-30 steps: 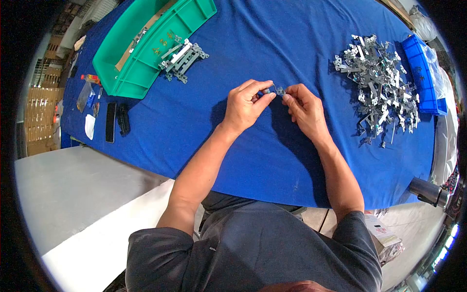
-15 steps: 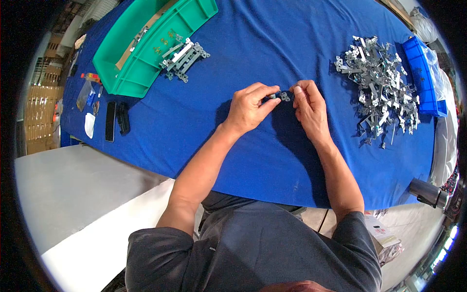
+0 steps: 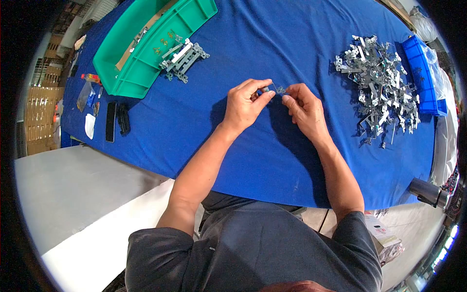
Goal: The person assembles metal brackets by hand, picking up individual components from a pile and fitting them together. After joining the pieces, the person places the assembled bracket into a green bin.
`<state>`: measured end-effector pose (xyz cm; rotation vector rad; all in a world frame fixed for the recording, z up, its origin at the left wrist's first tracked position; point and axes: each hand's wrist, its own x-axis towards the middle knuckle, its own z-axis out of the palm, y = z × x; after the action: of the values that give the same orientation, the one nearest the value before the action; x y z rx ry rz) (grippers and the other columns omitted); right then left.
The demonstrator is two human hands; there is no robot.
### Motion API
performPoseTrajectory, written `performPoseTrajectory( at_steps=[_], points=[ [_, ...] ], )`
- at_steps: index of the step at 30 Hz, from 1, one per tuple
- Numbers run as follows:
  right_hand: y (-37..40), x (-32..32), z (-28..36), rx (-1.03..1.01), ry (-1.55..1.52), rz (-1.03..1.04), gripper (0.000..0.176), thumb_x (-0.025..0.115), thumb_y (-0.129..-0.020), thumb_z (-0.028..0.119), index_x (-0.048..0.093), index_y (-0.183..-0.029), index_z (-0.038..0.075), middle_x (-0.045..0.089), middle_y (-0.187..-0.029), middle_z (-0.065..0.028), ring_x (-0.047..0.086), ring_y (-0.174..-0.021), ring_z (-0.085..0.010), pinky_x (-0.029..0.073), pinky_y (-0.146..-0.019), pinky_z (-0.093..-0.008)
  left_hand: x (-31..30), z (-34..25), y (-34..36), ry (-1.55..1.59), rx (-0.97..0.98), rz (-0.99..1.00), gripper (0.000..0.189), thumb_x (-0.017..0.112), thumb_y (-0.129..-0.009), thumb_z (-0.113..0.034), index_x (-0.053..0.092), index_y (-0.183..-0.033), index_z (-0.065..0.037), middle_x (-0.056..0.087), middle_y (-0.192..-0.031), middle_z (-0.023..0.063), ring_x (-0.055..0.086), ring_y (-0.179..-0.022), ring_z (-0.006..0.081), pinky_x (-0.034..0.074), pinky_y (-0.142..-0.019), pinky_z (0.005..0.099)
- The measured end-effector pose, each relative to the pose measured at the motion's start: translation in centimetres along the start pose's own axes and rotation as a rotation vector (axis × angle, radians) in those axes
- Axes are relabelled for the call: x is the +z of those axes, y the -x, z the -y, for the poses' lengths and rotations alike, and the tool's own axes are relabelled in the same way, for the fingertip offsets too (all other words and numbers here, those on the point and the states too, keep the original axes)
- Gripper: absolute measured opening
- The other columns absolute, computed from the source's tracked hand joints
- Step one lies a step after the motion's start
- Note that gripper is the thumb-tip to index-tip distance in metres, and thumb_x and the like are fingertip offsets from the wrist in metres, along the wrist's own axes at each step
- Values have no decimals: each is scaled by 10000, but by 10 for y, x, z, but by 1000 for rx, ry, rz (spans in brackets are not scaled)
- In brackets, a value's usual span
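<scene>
A small metal bracket [image 3: 279, 90] is held up between my two hands above the blue cloth. My left hand [image 3: 243, 106] pinches its left end between thumb and fingers. At the right end, the thumb and fingertips of my right hand [image 3: 307, 111] close on the bracket; whether they also hold a smaller piece is hidden. To the right lies a big tangled heap of similar metal brackets [image 3: 377, 90]. A smaller, neater pile of brackets [image 3: 186, 59] rests by the green bin, with several small brass-coloured pieces [image 3: 164, 42] close by.
The green bin [image 3: 131, 80] stands at the back left, a blue bin [image 3: 422, 78] at the far right. A black phone [image 3: 111, 121] and a black object [image 3: 123, 119] lie left, near a white piece [image 3: 89, 125]. A dark cylinder [image 3: 429, 192] juts out at the right edge.
My right hand has moved slightly left and its fingertips have come to the bracket's end. The bracket has turned in my left hand, which has shifted a little left.
</scene>
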<state>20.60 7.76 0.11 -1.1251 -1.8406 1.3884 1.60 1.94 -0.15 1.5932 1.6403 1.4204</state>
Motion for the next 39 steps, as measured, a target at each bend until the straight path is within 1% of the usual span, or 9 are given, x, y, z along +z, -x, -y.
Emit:
performPoseTrajectory(
  at_steps=[5,14,17,20,23,26,29,35,39],
  points=[
    [1,0,2,12,-17,3,149,665,-990,143,641,-1056,12,682,-770,-59,606,-602,-106,492,-504,-287,-1,-1,0,-34,31,-1,263,815,-845,-61,761,-1100,-36,703,-845,42,577,-657,61,477,-588,239],
    [1,-3,5,34,38,41,143,668,-990,146,640,-1034,14,667,-748,-56,594,-583,-94,488,-506,-282,0,-1,0,-25,13,22,265,817,-839,-61,761,-1097,-41,694,-831,40,564,-643,63,471,-577,246],
    [1,3,1,-41,-84,-52,145,675,-985,152,652,-1031,17,671,-766,-62,594,-576,-102,486,-499,-287,1,0,1,-48,55,36,276,818,-836,-67,760,-1105,-47,693,-829,44,557,-626,72,462,-562,252],
    [0,1,3,-40,-96,-21,163,675,-988,155,650,-1073,17,679,-798,-74,608,-622,-100,477,-521,-270,1,-1,1,-75,89,85,290,819,-833,-78,758,-1115,-52,692,-830,50,549,-609,86,454,-550,259],
    [-1,-1,-7,-107,93,-12,184,673,-991,156,644,-1106,16,682,-824,-70,597,-661,-99,462,-560,-251,1,-1,1,-73,123,98,295,819,-832,-85,757,-1119,-55,692,-833,55,541,-598,93,450,-546,262],
    [-4,3,-14,-362,177,-166,169,661,-1003,167,651,-1080,17,677,-821,-47,566,-672,-87,451,-591,-248,2,1,2,-74,168,100,298,819,-831,-84,757,-1121,-56,696,-840,57,539,-593,95,449,-546,262],
    [-1,0,-3,44,-347,-156,159,649,-1013,179,669,-1023,22,672,-819,-20,537,-648,-82,455,-591,-261,1,1,2,-76,145,106,300,816,-837,-80,755,-1129,-52,699,-845,50,546,-608,84,450,-552,257],
    [0,0,-2,-26,-24,-39,201,646,-1014,194,696,-1040,1,701,-793,-38,578,-658,-81,469,-586,-281,-2,6,1,127,-120,-2,256,796,-891,-71,749,-1136,-11,701,-885,-22,553,-731,13,467,-640,194],
    [1,0,0,-49,71,2,224,654,-1008,204,707,-1027,-13,710,-765,-53,593,-643,-95,475,-585,-295,1,7,2,84,-60,-2,242,808,-860,-92,750,-1088,-35,708,-836,55,611,-663,89,506,-596,255]
  ],
)
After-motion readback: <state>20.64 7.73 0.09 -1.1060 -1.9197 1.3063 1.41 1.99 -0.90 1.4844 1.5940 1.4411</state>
